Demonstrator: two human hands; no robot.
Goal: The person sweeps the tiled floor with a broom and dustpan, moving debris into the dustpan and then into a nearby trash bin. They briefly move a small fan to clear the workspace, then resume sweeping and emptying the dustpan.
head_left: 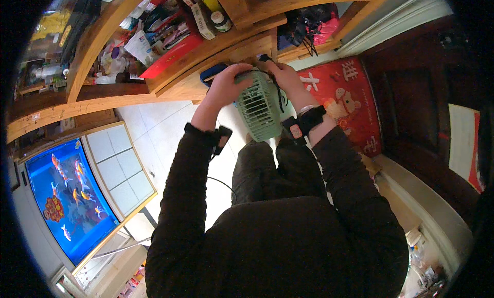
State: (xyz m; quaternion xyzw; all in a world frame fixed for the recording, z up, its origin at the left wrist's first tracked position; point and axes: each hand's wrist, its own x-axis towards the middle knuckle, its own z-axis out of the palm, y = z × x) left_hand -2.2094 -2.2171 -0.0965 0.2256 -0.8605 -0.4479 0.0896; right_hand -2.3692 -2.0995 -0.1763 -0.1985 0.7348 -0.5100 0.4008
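A small pale green fan with a slatted grille (256, 105) is held up in front of the wooden cabinet. Around its upper left edge curls my left hand (231, 84), thumb over the grille. My right hand (285, 76) is at the fan's upper right, with a black cord (278, 91) running down beside it; the cord's dark end (264, 58) shows near the fingertips. How much of the fan the right hand bears cannot be told. Behind my left hand, a dark blue object (211, 73) is partly hidden.
Open wooden shelves (90, 43) run across the top, with a red box (171, 57) of small items and a small bottle (220, 21). A red doormat (339, 101) lies by the dark door (409, 105) at right. An aquarium (73, 197) with fish stands at left.
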